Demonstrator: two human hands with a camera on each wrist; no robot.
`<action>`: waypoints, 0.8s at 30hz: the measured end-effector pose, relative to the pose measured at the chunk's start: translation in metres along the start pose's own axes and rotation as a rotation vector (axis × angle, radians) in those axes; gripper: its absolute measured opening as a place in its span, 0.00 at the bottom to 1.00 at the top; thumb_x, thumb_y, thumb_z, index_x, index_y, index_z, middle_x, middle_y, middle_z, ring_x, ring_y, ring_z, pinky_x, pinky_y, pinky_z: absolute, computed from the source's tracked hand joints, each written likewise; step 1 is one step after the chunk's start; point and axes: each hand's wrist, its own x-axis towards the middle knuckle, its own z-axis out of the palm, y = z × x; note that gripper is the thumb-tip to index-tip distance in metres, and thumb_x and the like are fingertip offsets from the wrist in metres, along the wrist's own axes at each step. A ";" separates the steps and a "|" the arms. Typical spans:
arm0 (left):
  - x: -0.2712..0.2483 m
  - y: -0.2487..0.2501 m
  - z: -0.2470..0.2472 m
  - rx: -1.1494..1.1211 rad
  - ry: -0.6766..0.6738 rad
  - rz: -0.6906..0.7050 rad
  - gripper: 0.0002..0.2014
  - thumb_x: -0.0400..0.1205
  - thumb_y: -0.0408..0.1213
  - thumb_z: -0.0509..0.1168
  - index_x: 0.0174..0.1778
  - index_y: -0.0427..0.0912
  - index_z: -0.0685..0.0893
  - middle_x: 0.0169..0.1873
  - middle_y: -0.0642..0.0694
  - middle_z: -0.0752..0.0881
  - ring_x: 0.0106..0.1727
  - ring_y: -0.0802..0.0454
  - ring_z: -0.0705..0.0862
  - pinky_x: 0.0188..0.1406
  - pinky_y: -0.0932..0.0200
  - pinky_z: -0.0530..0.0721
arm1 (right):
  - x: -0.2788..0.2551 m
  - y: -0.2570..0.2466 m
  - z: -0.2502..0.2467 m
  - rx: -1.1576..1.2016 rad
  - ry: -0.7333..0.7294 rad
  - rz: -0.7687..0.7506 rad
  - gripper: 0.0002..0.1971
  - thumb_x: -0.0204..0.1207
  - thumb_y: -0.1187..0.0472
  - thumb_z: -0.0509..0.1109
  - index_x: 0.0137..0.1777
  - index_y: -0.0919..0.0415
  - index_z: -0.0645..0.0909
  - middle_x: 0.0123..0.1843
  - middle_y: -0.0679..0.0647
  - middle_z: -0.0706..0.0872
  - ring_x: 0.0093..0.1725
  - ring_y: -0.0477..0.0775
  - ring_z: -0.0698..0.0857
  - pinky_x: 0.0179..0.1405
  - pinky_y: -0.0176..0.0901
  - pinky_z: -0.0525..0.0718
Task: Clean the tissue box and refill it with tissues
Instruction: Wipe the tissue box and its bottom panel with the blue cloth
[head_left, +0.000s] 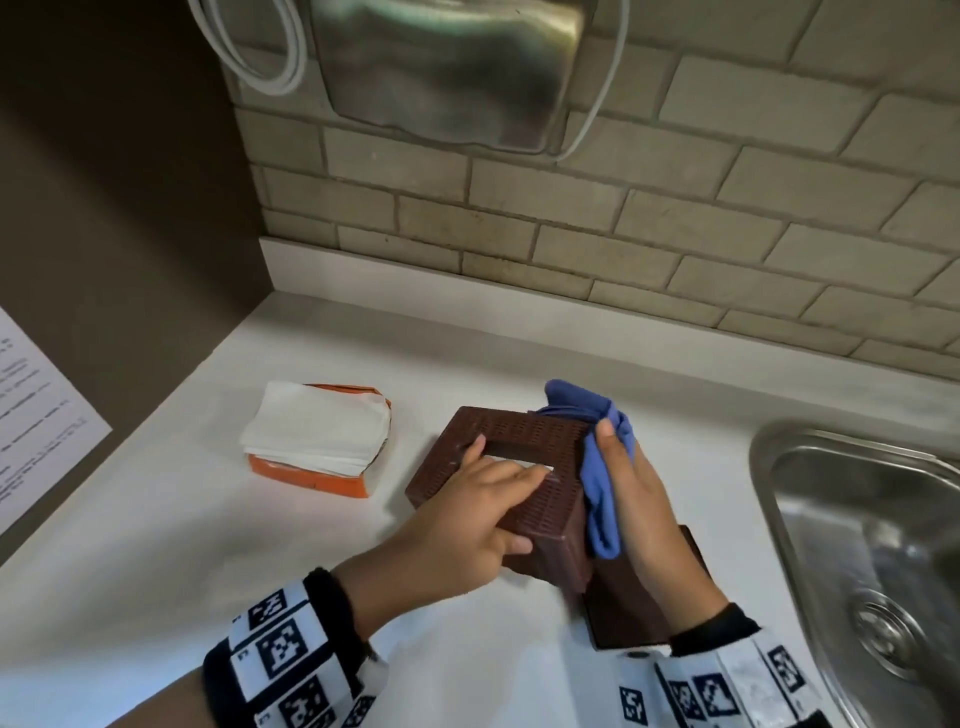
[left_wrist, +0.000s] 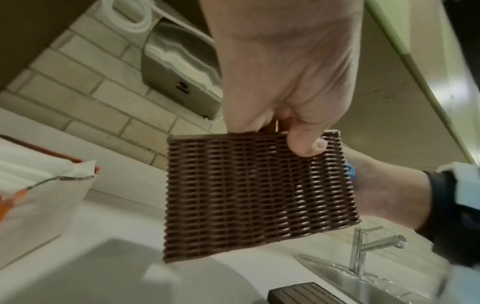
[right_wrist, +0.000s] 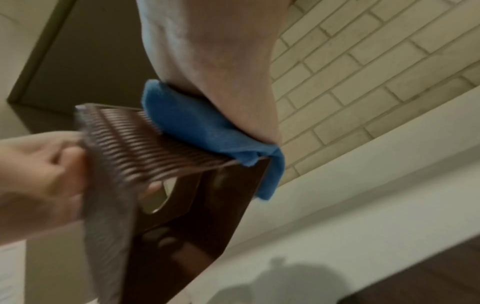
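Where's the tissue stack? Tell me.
Head view: the tissue stack lies on the counter, left of the tissue box, near the brown wall.

the tissue box (head_left: 524, 467) is in the middle of the counter (head_left: 260, 545), tipped up off it; the left hand (head_left: 462, 525) is at its 7 o'clock, fingers over the top and thumb on the near side; the right hand (head_left: 639, 514) is at its 3 o'clock with the cloth (head_left: 602, 467) between palm and box; the pack of tissues (head_left: 317, 436) lies at 9 o'clock, apart from the box; the sink (head_left: 857, 545) is at 3 o'clock, past the right hand; the wall (head_left: 675, 234) stands at 12 o'clock; a flat panel (head_left: 623, 618) lies on the counter at 5 o'clock, under the right wrist.
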 end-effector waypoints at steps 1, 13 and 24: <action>0.002 0.000 0.000 -0.001 0.000 -0.037 0.34 0.72 0.41 0.63 0.77 0.37 0.69 0.63 0.42 0.80 0.70 0.50 0.73 0.76 0.72 0.27 | 0.007 0.003 0.015 -0.080 0.082 0.004 0.30 0.65 0.25 0.56 0.59 0.40 0.77 0.60 0.56 0.86 0.54 0.46 0.86 0.59 0.41 0.81; 0.010 -0.002 0.011 0.077 0.033 -0.198 0.33 0.77 0.37 0.68 0.79 0.43 0.66 0.72 0.49 0.75 0.76 0.52 0.69 0.76 0.62 0.27 | 0.006 0.039 0.020 0.314 -0.246 0.137 0.33 0.68 0.36 0.71 0.74 0.37 0.68 0.73 0.50 0.79 0.68 0.53 0.82 0.66 0.60 0.80; 0.002 -0.007 -0.010 -0.157 0.205 -0.170 0.43 0.66 0.69 0.63 0.77 0.57 0.67 0.71 0.56 0.69 0.78 0.55 0.62 0.84 0.45 0.40 | 0.019 0.037 0.001 0.606 -0.134 0.229 0.20 0.80 0.58 0.63 0.72 0.53 0.73 0.49 0.58 0.91 0.26 0.48 0.89 0.22 0.37 0.86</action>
